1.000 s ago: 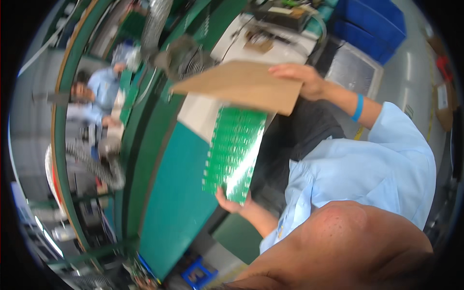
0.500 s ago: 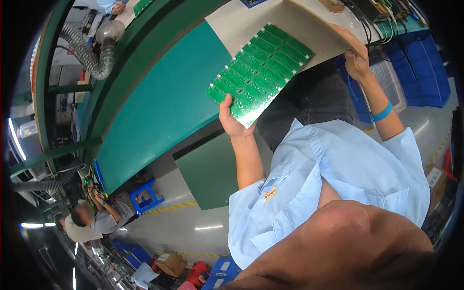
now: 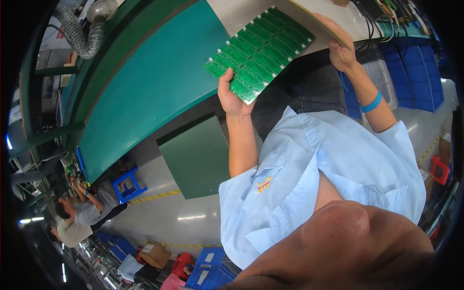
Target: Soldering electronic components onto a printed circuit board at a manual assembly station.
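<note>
My left hand (image 3: 233, 94) is closed on the near left corner of a large green circuit board panel (image 3: 261, 53), its thumb lying on the top face. Small white connectors line two opposite edges of the panel. On the right, my right hand (image 3: 342, 48) grips the edge of a thin tan board (image 3: 321, 26); some of its fingers are behind that board. The panel is held tilted in front of the tan board. Whether the two touch I cannot tell.
A teal-topped workbench (image 3: 154, 92) runs along the left. Cables and devices (image 3: 374, 19) sit at the far right, above blue bins (image 3: 411, 72). A dark green panel (image 3: 193, 159) stands below the bench edge. A blue stool (image 3: 129, 186) and co-workers (image 3: 92, 205) are at lower left.
The circuit board panel has tilted, and the bright glare on its near end is gone. My right hand and the tan board have moved a little left. The whole view has shifted slightly.
</note>
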Demonstrator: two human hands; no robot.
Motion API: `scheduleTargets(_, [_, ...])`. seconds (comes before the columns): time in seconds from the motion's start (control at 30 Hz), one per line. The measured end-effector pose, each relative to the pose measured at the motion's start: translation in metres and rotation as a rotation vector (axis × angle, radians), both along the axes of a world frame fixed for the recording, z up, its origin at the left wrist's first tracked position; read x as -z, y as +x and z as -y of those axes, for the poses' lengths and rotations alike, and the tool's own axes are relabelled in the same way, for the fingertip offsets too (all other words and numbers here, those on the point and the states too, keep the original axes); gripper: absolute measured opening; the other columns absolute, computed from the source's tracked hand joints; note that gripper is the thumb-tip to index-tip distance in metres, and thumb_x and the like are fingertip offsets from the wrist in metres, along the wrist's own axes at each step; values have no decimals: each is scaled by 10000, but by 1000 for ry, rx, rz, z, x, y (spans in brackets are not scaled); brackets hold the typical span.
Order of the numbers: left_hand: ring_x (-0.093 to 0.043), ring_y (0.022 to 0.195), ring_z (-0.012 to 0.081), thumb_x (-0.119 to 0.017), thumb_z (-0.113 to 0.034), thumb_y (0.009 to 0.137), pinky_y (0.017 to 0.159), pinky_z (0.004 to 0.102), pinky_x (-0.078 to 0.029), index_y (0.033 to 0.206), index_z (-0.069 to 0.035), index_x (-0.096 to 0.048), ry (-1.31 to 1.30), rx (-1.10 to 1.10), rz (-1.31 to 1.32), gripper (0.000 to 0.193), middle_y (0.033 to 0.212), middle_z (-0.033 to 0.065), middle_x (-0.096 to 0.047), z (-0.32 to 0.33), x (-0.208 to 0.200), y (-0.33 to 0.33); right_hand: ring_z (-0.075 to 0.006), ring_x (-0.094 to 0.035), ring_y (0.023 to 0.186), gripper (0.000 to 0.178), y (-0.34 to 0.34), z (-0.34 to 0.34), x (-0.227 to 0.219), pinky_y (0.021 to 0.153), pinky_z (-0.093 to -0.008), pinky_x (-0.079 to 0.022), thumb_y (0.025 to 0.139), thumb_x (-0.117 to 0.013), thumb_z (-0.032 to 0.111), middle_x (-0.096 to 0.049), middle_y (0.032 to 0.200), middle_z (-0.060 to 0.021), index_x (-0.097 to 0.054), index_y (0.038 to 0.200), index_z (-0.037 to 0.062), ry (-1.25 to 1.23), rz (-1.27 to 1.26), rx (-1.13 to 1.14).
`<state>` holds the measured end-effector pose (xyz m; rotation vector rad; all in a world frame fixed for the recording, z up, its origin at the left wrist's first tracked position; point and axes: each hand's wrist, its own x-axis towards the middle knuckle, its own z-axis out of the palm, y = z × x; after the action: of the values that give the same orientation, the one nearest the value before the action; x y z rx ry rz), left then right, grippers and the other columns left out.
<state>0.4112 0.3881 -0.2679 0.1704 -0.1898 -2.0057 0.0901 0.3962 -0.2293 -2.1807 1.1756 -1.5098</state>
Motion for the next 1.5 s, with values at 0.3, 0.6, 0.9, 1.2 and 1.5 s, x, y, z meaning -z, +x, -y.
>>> scheduleTargets(0.3, [-686, 1234, 367, -498, -224, 1040, 1032, 520, -556, 1508, -14, -510, -57, 51, -68, 513, 1429, 211, -653, 2, 3, -1, -341, -576, 1383, 535, 14, 6, 1, 1174, -412, -449, 1130, -480, 401, -592, 1526, -180, -580, 1471, 1, -53, 15, -97])
scheduleTargets(0.6, [-689, 1236, 329, -458, -477, 1120, 1023, 487, -562, 1517, -89, -542, -44, 10, -19, 562, 1445, 164, -656, 0, -3, -6, -329, -571, 1393, 423, 16, 2, 2, 1188, -404, -450, 1040, -582, 71, -582, 1541, -174, -605, 1462, 35, 10, -98, -82])
scheduleTargets(0.9, [-666, 1260, 285, -296, -816, 1034, 972, 428, -571, 1591, -191, -482, -68, -48, -87, 858, 1520, 113, -608, -3, -4, -5, -350, -530, 1437, 557, 18, 5, 1, 1203, -439, -440, 913, -686, 105, -548, 1591, -147, -631, 1465, 48, -26, -348, -189])
scheduleTargets(1.2, [-594, 1341, 271, -277, -831, 1028, 1053, 420, -499, 1626, -189, -441, -172, -236, 519, 892, 1593, 116, -534, -11, -10, -6, -334, -518, 1453, 615, 42, -7, -14, 1215, -456, -425, 943, -698, 421, -561, 1581, -111, -643, 1455, 84, -41, -535, -91])
scheduleTargets(1.5, [-562, 1343, 251, -252, -772, 1070, 1129, 385, -433, 1642, -170, -414, -190, -330, 635, 846, 1613, 109, -504, -13, -7, -7, -378, -465, 1495, 689, 46, -14, -14, 1273, -521, -347, 835, -776, 343, -535, 1612, -106, -639, 1471, 114, 8, -632, -56])
